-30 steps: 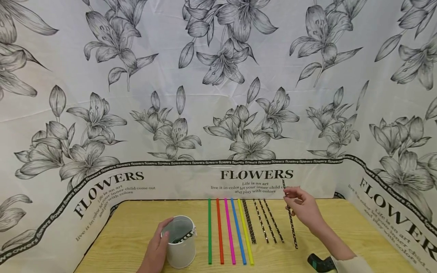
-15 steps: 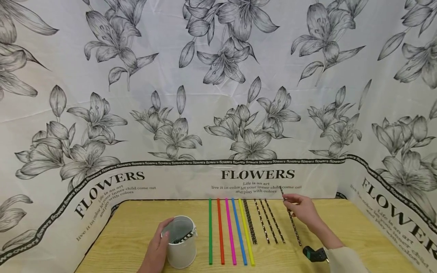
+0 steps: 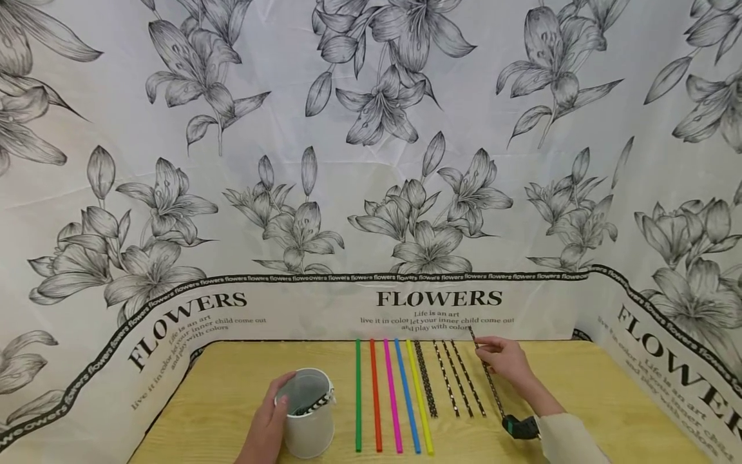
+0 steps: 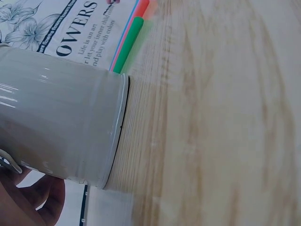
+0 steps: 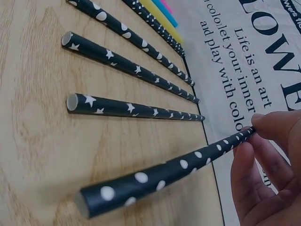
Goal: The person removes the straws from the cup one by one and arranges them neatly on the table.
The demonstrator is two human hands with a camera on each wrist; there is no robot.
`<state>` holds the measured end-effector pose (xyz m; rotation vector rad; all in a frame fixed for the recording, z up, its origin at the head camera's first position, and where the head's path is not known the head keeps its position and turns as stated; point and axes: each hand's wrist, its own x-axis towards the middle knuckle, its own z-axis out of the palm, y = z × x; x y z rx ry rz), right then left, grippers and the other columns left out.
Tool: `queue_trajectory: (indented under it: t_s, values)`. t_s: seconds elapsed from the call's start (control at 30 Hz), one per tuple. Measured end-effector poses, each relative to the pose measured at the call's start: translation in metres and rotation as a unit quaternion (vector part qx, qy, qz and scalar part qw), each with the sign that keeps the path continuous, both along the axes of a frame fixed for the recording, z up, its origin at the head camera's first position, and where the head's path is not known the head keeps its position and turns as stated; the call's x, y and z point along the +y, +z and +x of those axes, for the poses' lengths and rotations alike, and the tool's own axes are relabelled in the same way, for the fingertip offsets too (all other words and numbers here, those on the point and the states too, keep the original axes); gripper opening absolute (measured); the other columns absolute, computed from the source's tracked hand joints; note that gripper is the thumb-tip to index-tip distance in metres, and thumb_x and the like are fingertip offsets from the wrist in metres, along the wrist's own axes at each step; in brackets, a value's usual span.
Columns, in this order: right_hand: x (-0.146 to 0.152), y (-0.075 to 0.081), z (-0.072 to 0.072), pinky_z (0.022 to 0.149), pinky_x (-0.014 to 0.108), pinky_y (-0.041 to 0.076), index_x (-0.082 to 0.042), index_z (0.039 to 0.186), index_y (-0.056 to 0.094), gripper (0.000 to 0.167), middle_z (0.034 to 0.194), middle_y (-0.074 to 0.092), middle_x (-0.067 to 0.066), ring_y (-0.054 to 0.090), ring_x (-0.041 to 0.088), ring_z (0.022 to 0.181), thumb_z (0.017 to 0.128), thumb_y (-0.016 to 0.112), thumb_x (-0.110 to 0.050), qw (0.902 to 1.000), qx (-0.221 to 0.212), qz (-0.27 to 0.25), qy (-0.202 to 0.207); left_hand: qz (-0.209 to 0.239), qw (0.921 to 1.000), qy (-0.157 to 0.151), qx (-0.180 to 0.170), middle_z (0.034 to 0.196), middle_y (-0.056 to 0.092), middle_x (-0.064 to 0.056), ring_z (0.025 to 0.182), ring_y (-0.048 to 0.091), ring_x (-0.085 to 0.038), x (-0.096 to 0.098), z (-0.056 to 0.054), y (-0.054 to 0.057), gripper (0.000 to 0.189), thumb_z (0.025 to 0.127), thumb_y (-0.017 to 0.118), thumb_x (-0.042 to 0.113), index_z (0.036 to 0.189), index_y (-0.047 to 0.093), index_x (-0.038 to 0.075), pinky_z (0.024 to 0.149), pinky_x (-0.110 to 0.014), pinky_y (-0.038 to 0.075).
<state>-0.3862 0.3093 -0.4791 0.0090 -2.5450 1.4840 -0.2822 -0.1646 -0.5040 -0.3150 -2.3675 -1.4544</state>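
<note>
My left hand (image 3: 268,419) grips the side of a small white metal bucket (image 3: 310,435) standing on the table; something black-and-white striped shows inside it. In the left wrist view, curled fingers (image 4: 40,197) touch the bucket's wall (image 4: 56,113). With thumb and fingertips, my right hand (image 3: 507,362) pinches a black straw with white dots (image 5: 160,174) near its far end. That straw slants just right of a row of black patterned straws (image 3: 460,380). Two of these carry white stars (image 5: 136,69) in the right wrist view.
Green (image 3: 358,396), red (image 3: 376,396), pink (image 3: 393,396), blue (image 3: 408,396) and yellow (image 3: 420,396) straws lie side by side, right of the bucket. A dark device (image 3: 520,426) sits by my right wrist. Floral cloth (image 3: 324,309) walls the table's back.
My right hand, with the dotted straw, has moved left and down toward the row of black straws. The left hand and bucket stay nearly still.
</note>
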Motion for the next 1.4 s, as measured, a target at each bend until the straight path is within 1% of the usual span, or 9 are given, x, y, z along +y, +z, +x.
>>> queue_trajectory:
  t_s: [0.1,0.23,0.4,0.57,0.77,0.97,1.03,1.27,1.4]
  values:
    - [-0.001,-0.003,-0.005,0.057,0.036,0.054,0.005,0.123,0.062,0.034,0.101,0.067,0.016,0.062,0.020,0.075,0.092,0.065,-0.008,1.0000,-0.002,0.007,-0.006,0.003,1.0000,-0.004,0.001,0.133,0.055,-0.005,0.120,0.051,-0.026,-0.001,0.000,0.002,0.036,0.104,0.038,0.015,0.139,0.046,0.019,0.099,-0.044,0.040]
    - [0.000,-0.011,-0.010,0.053,0.033,0.051,0.006,0.122,0.062,0.033,0.099,0.067,0.016,0.060,0.019,0.069,0.092,0.064,-0.006,0.9998,-0.008,0.012,-0.011,0.009,0.9999,-0.010,-0.010,0.132,0.056,-0.005,0.120,0.051,-0.025,-0.002,0.001,0.003,0.036,0.105,0.037,0.015,0.139,0.046,0.018,0.099,-0.041,0.041]
    - [0.001,-0.020,-0.015,0.050,0.030,0.048,0.008,0.121,0.062,0.032,0.097,0.067,0.015,0.058,0.020,0.066,0.091,0.064,-0.004,0.9997,-0.015,0.009,-0.018,0.014,0.9994,-0.018,-0.025,0.134,0.055,-0.005,0.122,0.050,-0.025,-0.002,0.000,0.003,0.036,0.105,0.036,0.018,0.140,0.045,0.018,0.100,-0.045,0.039]
    - [-0.001,-0.025,-0.018,0.050,0.029,0.048,0.008,0.119,0.063,0.032,0.096,0.067,0.013,0.059,0.019,0.069,0.090,0.064,-0.005,0.9996,-0.015,0.013,-0.021,0.013,0.9994,-0.018,-0.027,0.134,0.055,-0.005,0.122,0.049,-0.025,-0.002,-0.001,0.002,0.036,0.105,0.036,0.017,0.140,0.045,0.018,0.100,-0.047,0.039]
    - [-0.003,-0.028,-0.021,0.051,0.029,0.049,0.007,0.114,0.066,0.027,0.091,0.067,0.010,0.058,0.017,0.066,0.089,0.065,-0.004,0.9986,-0.010,0.045,-0.024,0.010,0.9995,-0.011,-0.028,0.133,0.055,-0.006,0.122,0.050,-0.026,0.000,0.000,0.005,0.035,0.105,0.036,0.018,0.139,0.046,0.018,0.099,-0.048,0.039]
    - [-0.001,-0.035,-0.026,0.059,0.029,0.050,0.007,0.108,0.069,0.025,0.091,0.069,0.011,0.061,0.019,0.075,0.087,0.068,-0.006,0.9956,0.001,0.090,-0.027,0.011,0.9994,-0.010,-0.032,0.132,0.056,-0.006,0.121,0.050,-0.026,0.001,0.001,0.006,0.035,0.105,0.035,0.017,0.139,0.046,0.017,0.100,-0.050,0.038]
    - [0.000,-0.036,-0.027,0.061,0.029,0.049,0.007,0.108,0.069,0.025,0.091,0.069,0.011,0.062,0.020,0.078,0.087,0.068,-0.006,0.9950,0.001,0.096,-0.027,0.014,0.9993,-0.011,-0.034,0.132,0.056,-0.007,0.121,0.051,-0.027,0.001,0.002,0.006,0.036,0.105,0.035,0.017,0.139,0.046,0.016,0.100,-0.051,0.038]
    - [-0.002,-0.035,-0.029,0.065,0.033,0.049,0.005,0.106,0.071,0.023,0.087,0.070,0.010,0.062,0.021,0.077,0.086,0.068,-0.006,0.9915,0.009,0.124,-0.036,0.017,0.9984,-0.026,-0.046,0.135,0.053,-0.008,0.123,0.049,-0.028,0.000,-0.001,0.007,0.036,0.106,0.034,0.020,0.141,0.042,0.017,0.100,-0.053,0.037]
    - [-0.004,-0.033,-0.027,0.068,0.038,0.050,0.005,0.105,0.071,0.022,0.088,0.070,0.011,0.063,0.023,0.078,0.086,0.069,-0.006,0.9902,0.009,0.135,-0.035,0.020,0.9982,-0.028,-0.049,0.136,0.052,-0.008,0.124,0.049,-0.028,-0.002,-0.002,0.006,0.036,0.106,0.033,0.020,0.141,0.042,0.017,0.100,-0.053,0.037]
